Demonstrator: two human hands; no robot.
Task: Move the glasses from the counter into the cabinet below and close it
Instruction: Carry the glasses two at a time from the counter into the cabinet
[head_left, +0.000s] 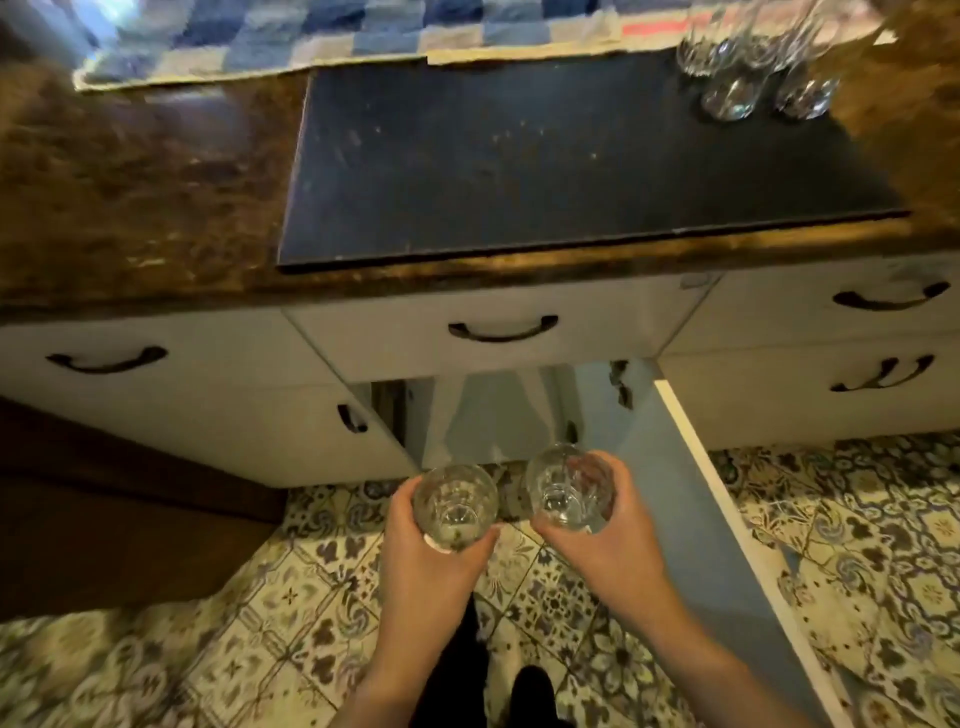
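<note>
Patterned floor tile (857, 525) lies below a wooden counter (130, 197); the cabinet door (727, 519) is swung open. One clear glass (455, 506) is gripped round its wall by the left hand (415, 561), another glass (569, 488) by the right hand (608, 540), both before the cabinet opening. More glasses (753, 67) are left on the black mat (545, 156). Judged rigid, smooth, breakable: mid-wall grips are advised, clinking avoided.

We hold both bare forearms out in front, low in the view and angled slightly toward each other. Our left hand (415, 540) curls its fingers around a glass (454, 506). Our right hand (608, 535), just beside it, grips a second glass (569, 486) the same way.
</note>
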